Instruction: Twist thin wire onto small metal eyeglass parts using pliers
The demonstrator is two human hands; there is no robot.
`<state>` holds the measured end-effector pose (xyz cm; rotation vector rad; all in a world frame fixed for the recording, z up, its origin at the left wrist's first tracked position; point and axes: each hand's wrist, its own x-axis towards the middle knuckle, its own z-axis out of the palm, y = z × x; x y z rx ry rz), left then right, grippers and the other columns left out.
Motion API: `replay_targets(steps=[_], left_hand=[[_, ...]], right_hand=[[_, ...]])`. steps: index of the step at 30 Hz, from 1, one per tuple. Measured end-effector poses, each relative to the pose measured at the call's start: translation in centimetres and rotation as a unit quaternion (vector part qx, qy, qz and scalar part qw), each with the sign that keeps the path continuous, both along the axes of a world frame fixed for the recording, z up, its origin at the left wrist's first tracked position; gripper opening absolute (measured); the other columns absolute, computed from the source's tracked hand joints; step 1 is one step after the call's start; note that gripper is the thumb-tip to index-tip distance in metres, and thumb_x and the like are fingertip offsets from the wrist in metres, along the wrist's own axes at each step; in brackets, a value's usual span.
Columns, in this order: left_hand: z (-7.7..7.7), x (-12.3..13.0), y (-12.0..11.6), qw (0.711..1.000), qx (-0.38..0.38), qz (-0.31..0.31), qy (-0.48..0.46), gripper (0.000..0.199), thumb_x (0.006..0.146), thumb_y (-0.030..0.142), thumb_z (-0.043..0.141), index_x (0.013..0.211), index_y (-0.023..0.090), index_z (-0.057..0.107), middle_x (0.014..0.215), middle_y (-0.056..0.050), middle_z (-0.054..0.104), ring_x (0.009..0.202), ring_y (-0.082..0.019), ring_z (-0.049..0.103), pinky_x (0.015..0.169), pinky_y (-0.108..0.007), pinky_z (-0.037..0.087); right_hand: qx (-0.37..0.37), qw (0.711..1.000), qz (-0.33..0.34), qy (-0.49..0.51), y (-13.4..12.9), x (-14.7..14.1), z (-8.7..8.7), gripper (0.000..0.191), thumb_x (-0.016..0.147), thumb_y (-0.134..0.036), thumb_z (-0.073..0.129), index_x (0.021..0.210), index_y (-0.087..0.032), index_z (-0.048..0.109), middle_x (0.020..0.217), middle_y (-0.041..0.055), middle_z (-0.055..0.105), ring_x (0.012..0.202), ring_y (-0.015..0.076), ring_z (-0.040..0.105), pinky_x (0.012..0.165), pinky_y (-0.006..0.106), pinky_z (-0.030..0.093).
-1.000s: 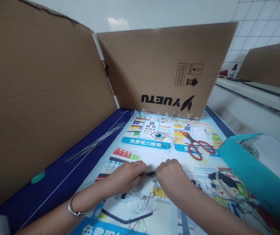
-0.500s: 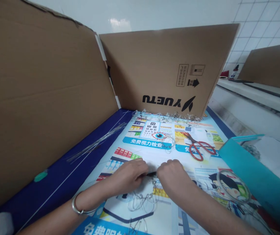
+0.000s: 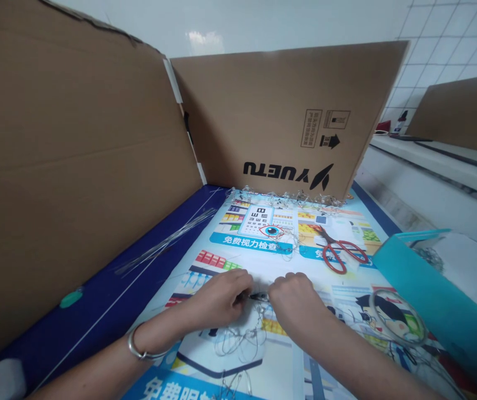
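My left hand (image 3: 221,297) is closed in a fist, its thumb side facing right. Opposite it, my right hand (image 3: 294,303) is also closed, knuckles up. A short dark, tapered metal piece (image 3: 259,297), like the jaws of small pliers, shows in the narrow gap between both fists. Which hand grips it, and what else the fingers enclose, is hidden. Just below the hands, a tangle of thin looped silver wire (image 3: 240,340) with small clear beads lies on the printed sheet (image 3: 209,361). More wire loops (image 3: 236,383) lie nearer to me.
Red-handled scissors (image 3: 342,255) lie beyond my right hand. Straight wires (image 3: 167,241) rest at left, and a wire coil (image 3: 398,316) at right near a teal box (image 3: 438,300). Cardboard panels (image 3: 284,111) stand at the back and left. Beaded wire pieces (image 3: 288,198) line the back panel's base.
The fists are slightly farther apart, so more of the metal piece shows between them. The wire tangle below has shifted a little left.
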<state>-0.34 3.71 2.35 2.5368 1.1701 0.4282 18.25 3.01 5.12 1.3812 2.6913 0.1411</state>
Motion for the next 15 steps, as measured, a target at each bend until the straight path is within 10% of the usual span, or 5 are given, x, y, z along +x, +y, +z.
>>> replay_targets(steps=[15], left_hand=[[0.84,-0.38,-0.06,0.999,-0.014,-0.041,0.003,0.022,0.071,0.005,0.044,0.086,0.019,0.053,0.081,-0.002,0.055,0.075,-0.015,0.049,0.065,-0.024,0.037]], right_hand=[[-0.005,1.0,-0.003,-0.006,-0.04,-0.2,-0.13,0.016,0.072,-0.006,0.05,0.066,-0.016,0.061,0.066,0.0083,0.062,0.066,0.0222,0.058,0.056,0.032,0.036]])
